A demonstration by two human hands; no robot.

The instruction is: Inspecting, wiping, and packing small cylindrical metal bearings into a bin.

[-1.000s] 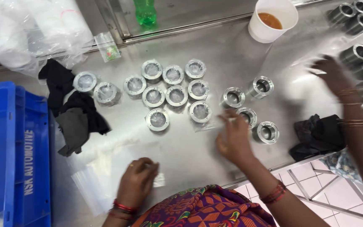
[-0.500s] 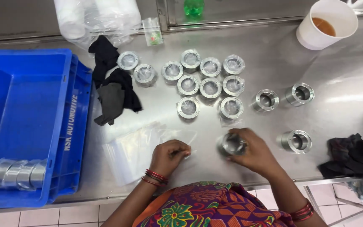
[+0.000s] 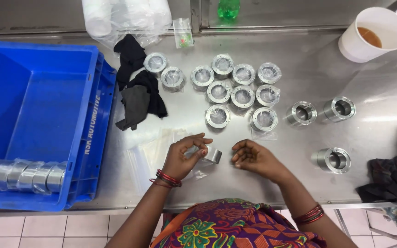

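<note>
Left hand [image 3: 182, 158] grip closed on metal ring [image 3: 211, 155] in clear bag [image 3: 155, 149], near bench [image 3: 253, 183] front edge. Right hand [image 3: 253, 158] beside it, fingers curled, holding nothing.

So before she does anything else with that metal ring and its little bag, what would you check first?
1. Grip on the metal ring: left hand holds it with a clear bag about it. Ok.
2. Right hand free: close beside the ring, empty. Ok.
3. Whether the ring sits fully inside the bag: cannot tell, fingers hide it.
4. Spare bags within reach: flat pile beside the left hand. Ok.
5. Bare rings waiting: three on the table, nearest to her right. Ok.
6. Room in the blue crate: one wrapped row at its near end, the rest bare. Ok.
</note>
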